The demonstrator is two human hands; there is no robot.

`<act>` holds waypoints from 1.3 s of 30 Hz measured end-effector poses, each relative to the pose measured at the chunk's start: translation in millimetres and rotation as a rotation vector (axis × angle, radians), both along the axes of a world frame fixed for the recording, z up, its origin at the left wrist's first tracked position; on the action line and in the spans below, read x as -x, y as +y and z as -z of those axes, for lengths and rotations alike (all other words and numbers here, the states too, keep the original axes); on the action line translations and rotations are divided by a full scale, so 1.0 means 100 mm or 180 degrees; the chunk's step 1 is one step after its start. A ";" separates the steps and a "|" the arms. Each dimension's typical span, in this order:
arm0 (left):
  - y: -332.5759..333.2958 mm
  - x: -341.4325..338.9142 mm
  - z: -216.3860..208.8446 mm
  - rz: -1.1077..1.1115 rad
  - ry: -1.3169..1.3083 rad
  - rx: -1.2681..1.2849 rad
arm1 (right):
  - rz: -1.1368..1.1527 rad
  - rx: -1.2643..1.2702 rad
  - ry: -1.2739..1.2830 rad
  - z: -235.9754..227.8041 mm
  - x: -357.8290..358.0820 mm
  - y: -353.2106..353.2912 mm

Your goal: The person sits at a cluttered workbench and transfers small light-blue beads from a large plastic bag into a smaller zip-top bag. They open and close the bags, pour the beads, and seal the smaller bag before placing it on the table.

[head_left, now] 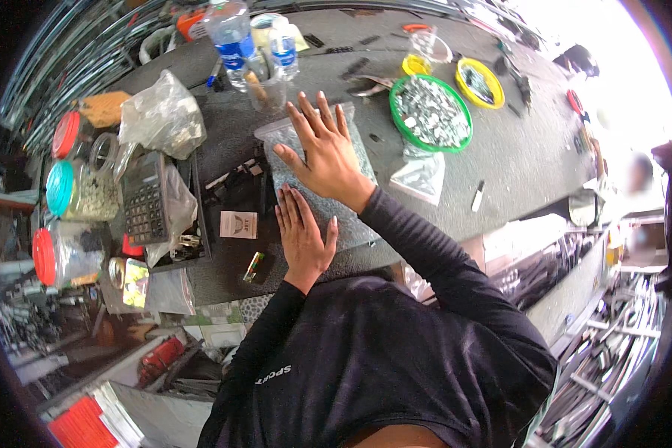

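Note:
A flat clear zip bag filled with small grey pieces lies on the dark table in front of me. My right hand rests over its upper part, palm down with the fingers spread. Nearer to me, my left hand lies flat along the bag's left side, fingers stretched out and thumb apart. Neither hand grips anything. Just left of the bag are a small white box and a colourful lighter-shaped item. The bag's middle is partly hidden under my hands.
A green basket of shiny metal pieces and a yellow basket stand to the right, pliers beside them. Water bottles stand at the back. Jars, a calculator and a crumpled plastic bag crowd the left.

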State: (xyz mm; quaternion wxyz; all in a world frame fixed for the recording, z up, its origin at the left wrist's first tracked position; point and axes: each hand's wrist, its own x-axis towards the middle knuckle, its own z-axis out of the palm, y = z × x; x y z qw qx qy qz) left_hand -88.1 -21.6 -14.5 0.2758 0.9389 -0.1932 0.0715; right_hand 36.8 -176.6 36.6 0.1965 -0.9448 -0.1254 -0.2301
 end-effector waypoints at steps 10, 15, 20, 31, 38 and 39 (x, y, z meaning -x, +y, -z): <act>0.16 -0.02 0.00 0.0138 0.0529 0.0713 | 0.0679 -0.0829 0.0123 0.46 0.32 -0.23; 0.49 0.12 -0.17 0.0336 0.1194 0.1574 | 0.1636 -0.1286 0.0565 0.50 1.16 -0.70; 0.61 0.09 -0.11 0.0315 0.1436 0.1798 | 0.1729 -0.1000 0.0977 0.66 1.61 -0.78; 0.51 -0.24 0.09 -0.0008 0.1473 0.1642 | 0.1968 -0.0807 0.2193 0.24 1.07 -0.71; 0.55 -0.08 0.21 0.0108 0.1707 0.3126 | 0.2026 -0.0682 0.1862 0.29 1.17 -0.59; 0.54 -0.03 0.16 0.0364 0.1642 0.3289 | 0.1995 -0.0635 0.2041 0.29 1.13 -0.61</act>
